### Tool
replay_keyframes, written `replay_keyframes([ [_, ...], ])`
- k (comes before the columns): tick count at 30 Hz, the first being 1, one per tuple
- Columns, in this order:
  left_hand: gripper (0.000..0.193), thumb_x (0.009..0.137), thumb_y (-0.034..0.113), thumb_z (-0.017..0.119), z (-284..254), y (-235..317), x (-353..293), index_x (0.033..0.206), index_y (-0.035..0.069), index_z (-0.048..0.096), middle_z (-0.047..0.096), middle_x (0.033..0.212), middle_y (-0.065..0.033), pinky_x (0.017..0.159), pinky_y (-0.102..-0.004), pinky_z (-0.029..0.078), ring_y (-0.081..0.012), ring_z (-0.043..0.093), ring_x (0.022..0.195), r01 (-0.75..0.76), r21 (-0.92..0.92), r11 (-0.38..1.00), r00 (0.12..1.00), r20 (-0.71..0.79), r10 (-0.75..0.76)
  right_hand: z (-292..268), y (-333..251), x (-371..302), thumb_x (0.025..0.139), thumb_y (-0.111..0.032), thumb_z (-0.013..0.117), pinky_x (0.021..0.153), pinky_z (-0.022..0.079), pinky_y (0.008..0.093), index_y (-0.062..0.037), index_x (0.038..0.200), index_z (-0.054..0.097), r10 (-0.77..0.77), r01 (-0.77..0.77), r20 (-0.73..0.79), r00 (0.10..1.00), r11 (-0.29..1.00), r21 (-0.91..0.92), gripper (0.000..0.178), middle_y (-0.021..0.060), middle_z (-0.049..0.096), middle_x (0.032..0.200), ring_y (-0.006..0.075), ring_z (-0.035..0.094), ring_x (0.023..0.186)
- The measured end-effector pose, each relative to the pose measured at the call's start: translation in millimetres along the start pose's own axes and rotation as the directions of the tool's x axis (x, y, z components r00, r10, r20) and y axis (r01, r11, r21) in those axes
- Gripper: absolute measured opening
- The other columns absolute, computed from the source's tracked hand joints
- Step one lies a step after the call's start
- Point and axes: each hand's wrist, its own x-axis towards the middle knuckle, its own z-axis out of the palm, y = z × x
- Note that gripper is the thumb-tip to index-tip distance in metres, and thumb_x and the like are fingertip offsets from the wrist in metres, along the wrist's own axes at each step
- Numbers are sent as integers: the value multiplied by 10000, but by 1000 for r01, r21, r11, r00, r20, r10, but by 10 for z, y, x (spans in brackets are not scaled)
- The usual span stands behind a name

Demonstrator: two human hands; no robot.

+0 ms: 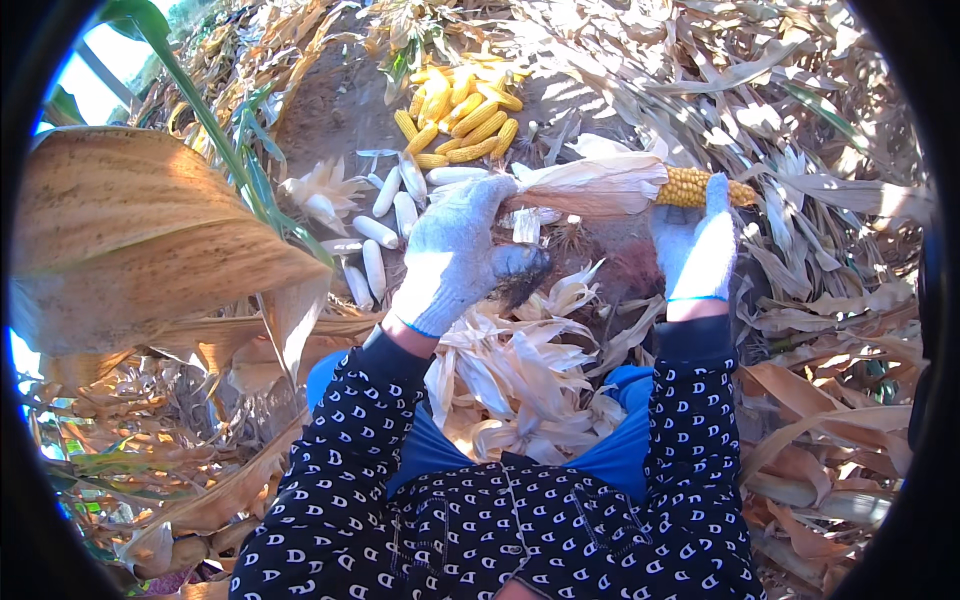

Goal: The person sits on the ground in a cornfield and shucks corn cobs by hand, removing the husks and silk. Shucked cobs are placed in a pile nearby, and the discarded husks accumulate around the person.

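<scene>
Both my hands wear pale knitted gloves. An ear of corn point(685, 187) lies almost level between them, its yellow kernels bare at the right end. Dry, papery husk point(590, 188) still wraps its left part. My left hand point(445, 250) is closed around the husk at the left end, with dark silk by its thumb. The bare kernels rest in my right hand point(695, 245), its thumb up along the near side and the other fingers mostly hidden behind the ear.
Husked yellow ears point(465, 110) form a pile on the soil ahead. White ears point(374, 230) lie scattered left of my hands. Loose husks point(520, 380) heap up between my blue-clad legs. A large dry leaf point(150, 230) juts in from the left, and dry stalks point(830, 490) cover the right side.
</scene>
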Motion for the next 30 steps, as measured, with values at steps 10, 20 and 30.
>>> replay_keyframes([
  [10,521,793,244,834,172,-70,67,1273,132,665,721,1015,-129,805,-473,549,-355,701,937,-126,-95,987,991,-61,120,-35,127,-82,953,-289,815,1056,551,493,-18,1347,517,120,-120,11,993,992,40,564,164,594,1276,309,615,1199],
  [20,248,857,162,761,293,-195,34,1096,109,720,726,986,-134,828,-461,564,-363,709,951,56,-125,991,998,25,-53,15,93,-132,944,-322,825,1073,527,501,-13,1340,527,180,-180,31,983,984,-12,585,157,595,1277,301,606,1193],
  [30,131,893,40,730,256,-348,-46,1023,30,714,707,944,-194,804,-403,549,-371,690,864,186,-113,976,980,-43,-192,-55,-385,-1,993,-385,760,990,550,459,-46,1336,562,-43,42,-14,999,998,-53,521,106,632,1224,245,624,1152],
])
